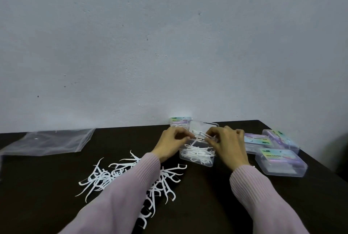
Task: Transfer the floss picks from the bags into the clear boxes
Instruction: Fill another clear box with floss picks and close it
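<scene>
Loose white floss picks (131, 179) sprawl; both hands' fingers (212, 136) pinch picks over clear box (196, 155).

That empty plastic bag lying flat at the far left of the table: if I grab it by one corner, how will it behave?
The plastic bag looks thin and see-through, so it will probably droop limply rather than hold its shape. It lies flat and looks empty, so it is likely very light. Its glossy film may slip in a loose pinch.

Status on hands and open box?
Both hands pinching white floss picks over open clear plastic box. Loose pick pile remains left. Nothing blocking.
</scene>
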`<move>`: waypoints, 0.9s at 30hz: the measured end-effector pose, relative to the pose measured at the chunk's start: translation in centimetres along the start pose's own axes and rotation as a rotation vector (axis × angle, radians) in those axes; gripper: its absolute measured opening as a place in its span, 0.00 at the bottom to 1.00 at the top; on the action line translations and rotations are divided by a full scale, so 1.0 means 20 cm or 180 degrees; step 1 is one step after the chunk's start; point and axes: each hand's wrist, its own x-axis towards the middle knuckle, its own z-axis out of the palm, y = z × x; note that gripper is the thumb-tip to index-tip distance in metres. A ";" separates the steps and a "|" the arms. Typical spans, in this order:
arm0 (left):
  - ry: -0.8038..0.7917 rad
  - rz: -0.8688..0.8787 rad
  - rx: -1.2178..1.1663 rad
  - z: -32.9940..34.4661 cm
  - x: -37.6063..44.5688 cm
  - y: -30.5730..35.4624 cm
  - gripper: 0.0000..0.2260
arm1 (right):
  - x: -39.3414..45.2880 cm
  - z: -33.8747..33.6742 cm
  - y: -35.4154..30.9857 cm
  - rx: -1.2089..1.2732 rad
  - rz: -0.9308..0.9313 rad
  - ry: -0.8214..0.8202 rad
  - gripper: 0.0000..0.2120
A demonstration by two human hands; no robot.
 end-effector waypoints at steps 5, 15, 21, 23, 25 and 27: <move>-0.0490 -0.0125 -0.0100 -0.08 0.01 -0.02 0.09 | 0.01 -0.01 0.00 0.0246 -0.0013 0.0230 0.11; -0.0643 -0.0296 -0.0163 -0.14 0.02 -0.02 0.13 | -0.01 -0.01 -0.03 0.0110 -0.0150 -0.0513 0.15; -0.0339 -0.0345 -0.0664 -0.20 0.03 0.00 0.12 | 0.02 -0.01 -0.02 0.1014 0.0061 -0.0416 0.09; -0.0118 -0.0412 -0.0961 -0.20 0.02 0.02 0.12 | 0.02 -0.01 -0.02 0.1146 0.0126 -0.0411 0.09; 0.0047 -0.0491 -0.1217 -0.16 0.01 0.03 0.12 | 0.02 0.00 -0.01 0.1218 0.0213 -0.0354 0.09; 0.0052 -0.0510 -0.1104 -0.10 0.00 0.04 0.12 | 0.03 0.00 0.00 0.1271 0.0305 -0.0256 0.10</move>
